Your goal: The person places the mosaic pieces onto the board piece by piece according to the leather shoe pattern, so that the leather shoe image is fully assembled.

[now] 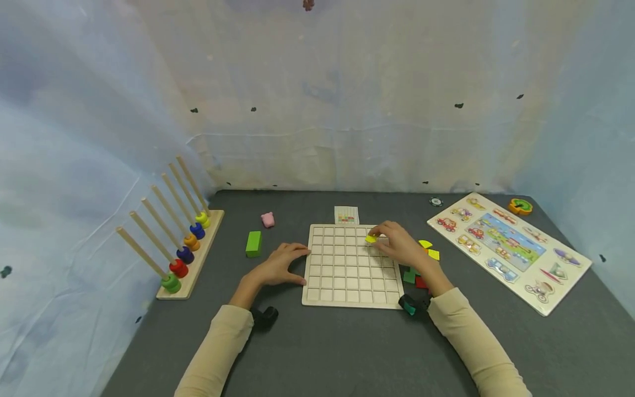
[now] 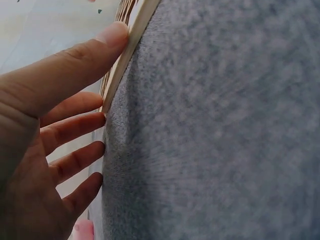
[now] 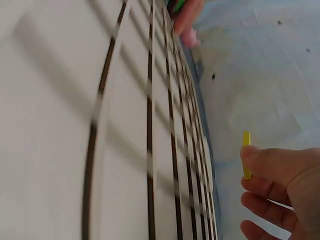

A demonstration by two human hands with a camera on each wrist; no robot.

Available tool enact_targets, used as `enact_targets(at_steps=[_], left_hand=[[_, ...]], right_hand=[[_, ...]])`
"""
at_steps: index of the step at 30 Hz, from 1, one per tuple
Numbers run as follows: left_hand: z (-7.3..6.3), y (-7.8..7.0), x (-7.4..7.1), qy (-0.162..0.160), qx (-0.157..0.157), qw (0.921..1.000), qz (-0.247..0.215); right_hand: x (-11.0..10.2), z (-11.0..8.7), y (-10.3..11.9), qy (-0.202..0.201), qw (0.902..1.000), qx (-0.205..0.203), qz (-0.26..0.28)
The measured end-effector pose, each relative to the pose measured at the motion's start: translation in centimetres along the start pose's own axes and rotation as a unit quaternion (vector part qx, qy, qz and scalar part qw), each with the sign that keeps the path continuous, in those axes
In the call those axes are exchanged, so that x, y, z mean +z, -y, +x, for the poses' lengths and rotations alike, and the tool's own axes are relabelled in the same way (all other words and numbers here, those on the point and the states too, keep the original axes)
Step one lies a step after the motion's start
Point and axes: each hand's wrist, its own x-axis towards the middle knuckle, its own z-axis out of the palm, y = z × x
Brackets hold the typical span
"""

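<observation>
The yellow tile [image 1: 371, 239] is above the far right part of the board [image 1: 347, 275], lifted clear of its cells. The person's right hand [image 1: 397, 242] has it pinched between thumb and forefinger; the right wrist view shows it edge-on, a thin slip with both ends sticking out past the fingertips. Which cell lies right under it is hard to say from these angles.

The tile looks light and stiff, probably painted wood or plastic, hard to break but perhaps a little slick on its faces. Being so thin, it would be best held by opposite edges, or lightly across its faces near one end, leaving the other end free. The board seems rigid and light enough to slide if nudged, so its frame is the sensible place to steady it.

The left hand [image 1: 280, 264] is at the board's left edge, thumb and forefinger spread apart and touching the frame, the other fingers loosely extended, nothing gripped. Its forearm comes in from the board's near left. The right forearm slants in from the board's near right, the hand bent inward over the cells, and it partly hides the other tiles [image 1: 434, 255] just right of the board.
</observation>
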Motion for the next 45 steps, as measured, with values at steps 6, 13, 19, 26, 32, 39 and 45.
enact_targets(at_steps=[6, 13, 19, 26, 32, 39, 45], left_hand=[[0.2, 0.2, -0.1, 0.002, -0.004, 1.0, -0.007], [0.1, 0.1, -0.1, 0.0, -0.013, 0.9998, -0.014], [-0.1, 0.0, 0.0, -0.007, -0.013, 0.9997, -0.019], [-0.3, -0.4, -0.3, -0.016, 0.0, 0.9993, -0.033], [-0.2, -0.6, -0.3, -0.018, -0.001, 0.9994, -0.031], [-0.1, -0.4, -0.3, -0.015, -0.006, 0.9994, -0.031], [-0.1, -0.3, -0.2, -0.015, -0.007, 0.9993, -0.032]], right_hand=[[2.2, 1.4, 2.2, 0.003, 0.9986, -0.027, 0.046], [4.9, 2.6, 4.1, 0.032, 0.9971, -0.05, 0.047], [6.6, 3.5, 5.3, 0.045, 0.9973, -0.052, 0.027], [7.3, 3.8, 6.0, 0.05, 0.9978, -0.039, 0.021], [7.3, 3.7, 5.8, 0.057, 0.9968, -0.048, 0.03], [7.6, 3.5, 5.6, 0.033, 0.9963, -0.072, 0.034], [7.8, 3.5, 5.6, 0.032, 0.9976, -0.058, 0.023]])
